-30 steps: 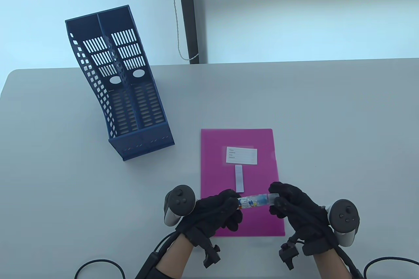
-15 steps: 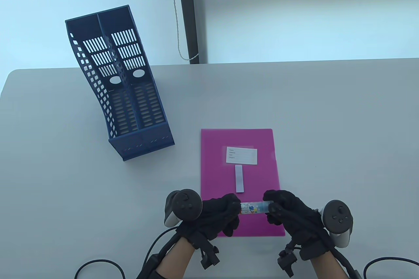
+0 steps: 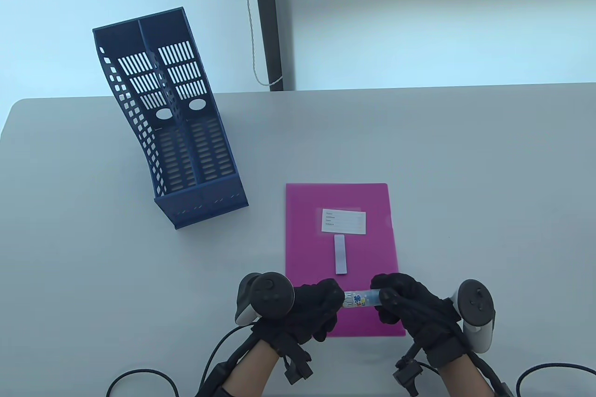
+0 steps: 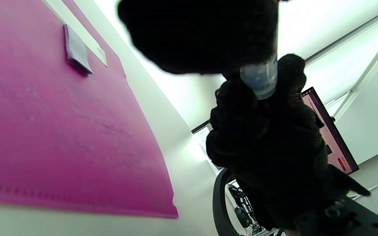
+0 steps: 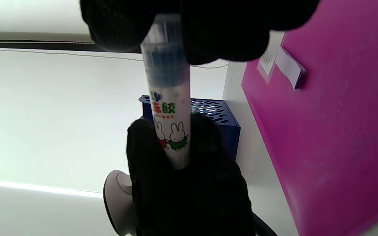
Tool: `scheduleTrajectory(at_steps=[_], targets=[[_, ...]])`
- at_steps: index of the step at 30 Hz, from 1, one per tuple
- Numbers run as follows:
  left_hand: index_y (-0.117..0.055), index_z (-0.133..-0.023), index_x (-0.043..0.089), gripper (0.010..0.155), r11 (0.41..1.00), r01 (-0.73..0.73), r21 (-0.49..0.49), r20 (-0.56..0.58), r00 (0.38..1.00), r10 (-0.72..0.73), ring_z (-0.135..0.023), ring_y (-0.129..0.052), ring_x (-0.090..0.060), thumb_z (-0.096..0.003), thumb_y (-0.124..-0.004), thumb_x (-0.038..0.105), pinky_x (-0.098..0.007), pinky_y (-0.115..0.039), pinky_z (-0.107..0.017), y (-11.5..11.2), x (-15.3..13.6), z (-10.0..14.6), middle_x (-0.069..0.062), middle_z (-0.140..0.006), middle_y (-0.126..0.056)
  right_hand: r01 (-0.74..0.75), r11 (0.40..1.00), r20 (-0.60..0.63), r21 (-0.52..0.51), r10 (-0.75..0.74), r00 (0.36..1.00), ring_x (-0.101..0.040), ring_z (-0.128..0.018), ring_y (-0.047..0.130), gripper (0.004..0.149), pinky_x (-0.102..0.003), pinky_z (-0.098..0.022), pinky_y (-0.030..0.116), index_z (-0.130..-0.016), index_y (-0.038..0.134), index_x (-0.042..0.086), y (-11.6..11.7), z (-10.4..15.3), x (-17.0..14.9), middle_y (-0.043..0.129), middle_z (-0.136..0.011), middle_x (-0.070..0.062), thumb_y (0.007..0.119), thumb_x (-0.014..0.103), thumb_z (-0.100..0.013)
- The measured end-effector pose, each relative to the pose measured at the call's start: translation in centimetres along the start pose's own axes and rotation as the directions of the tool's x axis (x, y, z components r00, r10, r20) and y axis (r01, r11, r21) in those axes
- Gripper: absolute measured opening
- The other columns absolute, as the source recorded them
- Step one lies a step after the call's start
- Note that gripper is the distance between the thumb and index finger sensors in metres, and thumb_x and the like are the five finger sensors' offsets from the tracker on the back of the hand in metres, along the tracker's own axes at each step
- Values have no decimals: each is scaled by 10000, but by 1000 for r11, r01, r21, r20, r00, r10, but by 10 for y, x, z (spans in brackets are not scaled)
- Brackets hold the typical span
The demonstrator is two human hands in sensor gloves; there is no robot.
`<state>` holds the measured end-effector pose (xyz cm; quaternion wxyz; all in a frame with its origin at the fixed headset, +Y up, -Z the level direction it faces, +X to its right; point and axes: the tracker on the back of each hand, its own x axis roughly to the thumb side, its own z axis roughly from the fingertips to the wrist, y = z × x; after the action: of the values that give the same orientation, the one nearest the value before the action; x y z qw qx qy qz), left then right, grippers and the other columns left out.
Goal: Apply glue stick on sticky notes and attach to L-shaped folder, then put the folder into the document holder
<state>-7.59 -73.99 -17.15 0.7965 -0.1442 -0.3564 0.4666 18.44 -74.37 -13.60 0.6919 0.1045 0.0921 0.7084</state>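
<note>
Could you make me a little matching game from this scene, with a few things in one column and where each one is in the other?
Things:
1. glue stick
2. sticky note
3. document holder
4. folder

Places:
A. standing at the table's left
B. flat on the table
C. held between left hand and right hand
D. lying on the folder

Pairs: 1-C, 2-D, 3-A, 4-B

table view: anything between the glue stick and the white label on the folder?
Yes. In the table view the sticky notes lie between the glue stick and the white label, flat on the pink folder; otherwise bare folder.
</note>
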Motion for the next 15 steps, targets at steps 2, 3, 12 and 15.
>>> scheduleTrajectory(at_steps=[2, 3, 12, 15], targets=[[-742, -763, -10, 631, 1000, -2, 6, -7, 1000, 2, -154, -969, -102, -586, -469, 531, -252, -806, -115, 0, 0, 0, -10, -426, -937, 15, 1000, 4, -6, -15, 1000, -224, -470, 896, 492, -368, -400, 774, -954, 705, 59, 2, 0, 1, 864, -698, -209, 756, 368, -575], [-740, -766, -8, 631, 1000, 0, 0, -7, 1000, -1, -157, -969, -100, -586, -467, 533, -251, -806, -117, -1, -1, 0, -8, -428, -937, 3, 1000, 5, -16, -3, 1000, -220, -466, 899, 490, -365, -397, 777, -950, 710, 60, 1, 0, 1, 868, -694, -206, 754, 371, -574], [-760, -797, 4, 630, 997, -51, 60, 44, 998, 48, -204, -980, -128, -599, -495, 541, -262, -809, -162, 6, -4, -3, -26, -463, -953, -314, 948, 55, -48, 316, 947, -238, -581, 904, 703, -378, -442, 777, -1119, 557, 95, -7, 1, 19, 809, -856, -212, 731, 522, -588], [-743, -828, -1, 623, 997, -31, 65, 33, 999, 29, -243, -987, -159, -603, -509, 531, -279, -811, -190, 6, -4, -2, -57, -507, -953, -305, 950, 86, -67, 310, 947, -238, -614, 943, 648, -371, -448, 805, -1107, 563, 82, -6, 0, 27, 860, -875, -175, 758, 433, -598]])
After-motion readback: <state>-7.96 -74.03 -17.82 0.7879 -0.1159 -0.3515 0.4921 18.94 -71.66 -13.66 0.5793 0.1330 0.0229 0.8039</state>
